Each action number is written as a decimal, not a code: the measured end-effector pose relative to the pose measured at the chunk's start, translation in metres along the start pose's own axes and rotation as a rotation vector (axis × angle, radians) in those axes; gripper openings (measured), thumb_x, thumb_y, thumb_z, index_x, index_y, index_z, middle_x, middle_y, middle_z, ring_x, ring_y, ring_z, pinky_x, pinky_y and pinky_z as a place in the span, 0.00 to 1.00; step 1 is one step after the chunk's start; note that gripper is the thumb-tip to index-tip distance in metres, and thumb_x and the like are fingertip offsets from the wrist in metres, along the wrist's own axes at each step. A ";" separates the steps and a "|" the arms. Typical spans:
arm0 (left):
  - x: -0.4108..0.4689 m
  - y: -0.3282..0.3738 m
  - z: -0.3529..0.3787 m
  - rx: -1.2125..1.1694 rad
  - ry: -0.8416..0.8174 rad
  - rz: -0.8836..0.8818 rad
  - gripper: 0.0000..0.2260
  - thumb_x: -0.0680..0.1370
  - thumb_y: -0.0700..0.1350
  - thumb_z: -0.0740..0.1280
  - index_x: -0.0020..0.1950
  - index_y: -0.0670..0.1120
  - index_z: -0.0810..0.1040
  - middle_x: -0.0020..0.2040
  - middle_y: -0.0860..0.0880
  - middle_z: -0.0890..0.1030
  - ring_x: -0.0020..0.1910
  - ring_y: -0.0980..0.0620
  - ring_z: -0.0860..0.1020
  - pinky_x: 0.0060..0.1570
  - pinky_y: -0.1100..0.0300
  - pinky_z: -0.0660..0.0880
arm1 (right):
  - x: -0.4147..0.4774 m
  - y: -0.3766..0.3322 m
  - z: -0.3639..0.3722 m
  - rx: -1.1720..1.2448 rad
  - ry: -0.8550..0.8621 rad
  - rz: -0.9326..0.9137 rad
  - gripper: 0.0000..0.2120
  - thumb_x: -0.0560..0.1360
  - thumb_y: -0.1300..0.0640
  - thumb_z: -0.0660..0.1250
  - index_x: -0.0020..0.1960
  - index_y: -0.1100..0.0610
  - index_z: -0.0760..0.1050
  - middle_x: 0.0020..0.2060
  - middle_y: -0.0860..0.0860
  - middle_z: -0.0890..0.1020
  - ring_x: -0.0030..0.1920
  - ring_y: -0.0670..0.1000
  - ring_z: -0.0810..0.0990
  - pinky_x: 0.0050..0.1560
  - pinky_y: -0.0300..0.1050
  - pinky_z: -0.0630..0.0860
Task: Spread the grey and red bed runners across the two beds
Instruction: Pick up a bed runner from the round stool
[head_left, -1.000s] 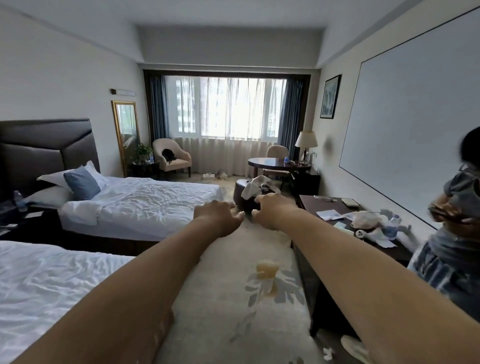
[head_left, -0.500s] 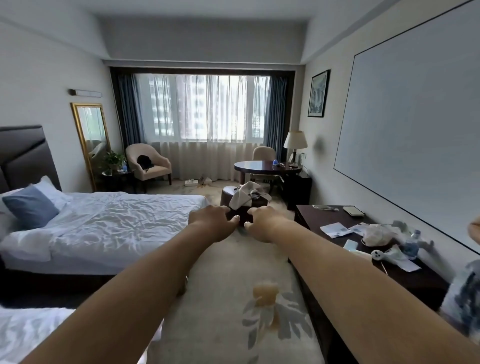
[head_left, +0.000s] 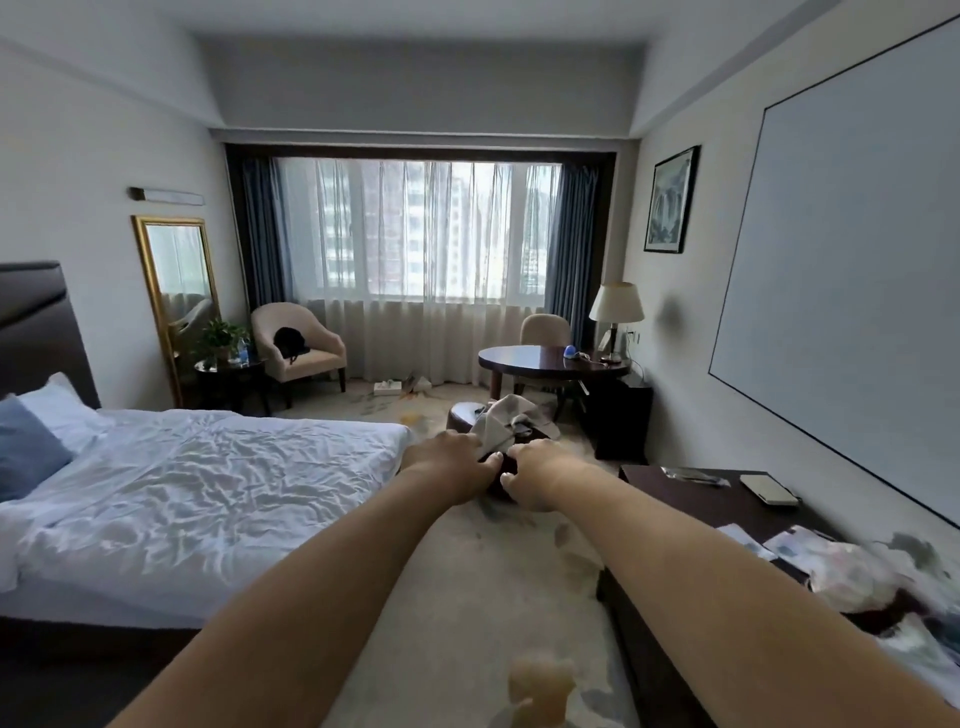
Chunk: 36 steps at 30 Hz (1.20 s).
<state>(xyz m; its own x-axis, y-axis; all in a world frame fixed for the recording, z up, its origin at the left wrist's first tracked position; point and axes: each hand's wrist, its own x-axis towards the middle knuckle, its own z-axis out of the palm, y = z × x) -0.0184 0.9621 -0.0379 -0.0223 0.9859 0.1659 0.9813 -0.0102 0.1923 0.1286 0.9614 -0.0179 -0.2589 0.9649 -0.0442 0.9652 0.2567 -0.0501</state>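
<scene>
Both my arms stretch straight out in front of me at chest height. My left hand (head_left: 447, 460) and my right hand (head_left: 540, 470) are side by side, almost touching, with fingers curled under and nothing in them. Just beyond them a crumpled grey cloth heap (head_left: 511, 421) lies on a dark round stool (head_left: 462, 415) on the carpet; my hands cover its near part. No red cloth is clearly visible. One bed (head_left: 208, 493) with a wrinkled white sheet, white pillows and a blue cushion (head_left: 26, 452) lies to my left. The second bed is out of view.
A dark desk (head_left: 727, 499) with papers and clutter runs along the right wall. Further back are a round table (head_left: 550, 361) with a lamp, two armchairs, a small side table with a plant, and a gold-framed mirror. Carpeted floor runs between bed and desk.
I have moved forward along the aisle. The nearer bed and the person at the right have dropped out of view, and the stool with the cloth is closer. My hands kept their pose.
</scene>
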 end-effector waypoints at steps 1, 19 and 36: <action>0.022 0.002 0.004 -0.002 0.003 -0.003 0.28 0.76 0.70 0.54 0.66 0.56 0.77 0.64 0.47 0.80 0.61 0.45 0.78 0.43 0.53 0.67 | 0.021 0.008 -0.005 0.006 0.009 -0.003 0.23 0.81 0.45 0.59 0.73 0.50 0.69 0.72 0.55 0.72 0.71 0.58 0.70 0.68 0.56 0.71; 0.436 -0.028 0.090 0.060 -0.048 0.032 0.26 0.77 0.68 0.53 0.65 0.57 0.78 0.61 0.49 0.80 0.59 0.46 0.78 0.51 0.52 0.75 | 0.430 0.089 -0.017 0.074 -0.016 0.062 0.22 0.78 0.45 0.62 0.71 0.46 0.71 0.69 0.53 0.74 0.67 0.57 0.74 0.65 0.55 0.73; 0.876 -0.064 0.182 0.102 -0.037 0.099 0.23 0.78 0.65 0.53 0.68 0.60 0.75 0.65 0.50 0.79 0.64 0.46 0.76 0.47 0.52 0.69 | 0.868 0.197 -0.013 0.048 0.001 0.086 0.22 0.79 0.48 0.60 0.73 0.49 0.67 0.68 0.52 0.75 0.68 0.57 0.72 0.62 0.53 0.72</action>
<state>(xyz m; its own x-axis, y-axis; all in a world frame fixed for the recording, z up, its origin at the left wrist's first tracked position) -0.0654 1.8567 -0.0812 0.0809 0.9864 0.1432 0.9927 -0.0926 0.0776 0.0947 1.8502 -0.0536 -0.1751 0.9833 -0.0490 0.9809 0.1700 -0.0941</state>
